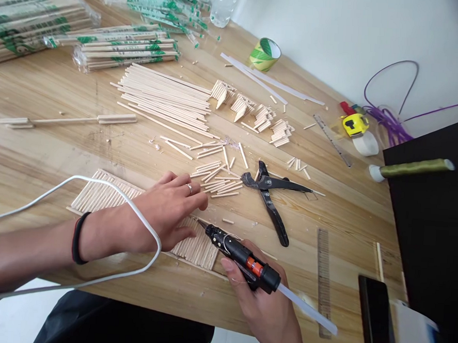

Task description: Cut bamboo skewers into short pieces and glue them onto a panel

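My right hand (271, 308) grips a black hot glue gun (243, 255), a translucent glue stick (308, 308) jutting from its rear. The gun's nozzle points at the upper edge of a panel of short wooden sticks (197, 247) laid side by side between long thin strips. Above that panel is my left hand (168, 209), thumb and fingers apart, hiding its middle; whether the fingertips touch the panel I cannot tell. A white cable (148, 223) loops across my left forearm. Just beyond the hands lie loose cut sticks (222, 186) and black-handled cutters (269, 189).
Long sticks (167, 98) and small glued stick pieces (242, 107) lie farther back. Bagged chopsticks (127, 51) and a plastic bottle (224, 5) stand behind. To the right are a clear ruler (324, 281), a phone (377, 315), a yellow tape measure (355, 125) and a tape roll (264, 54).
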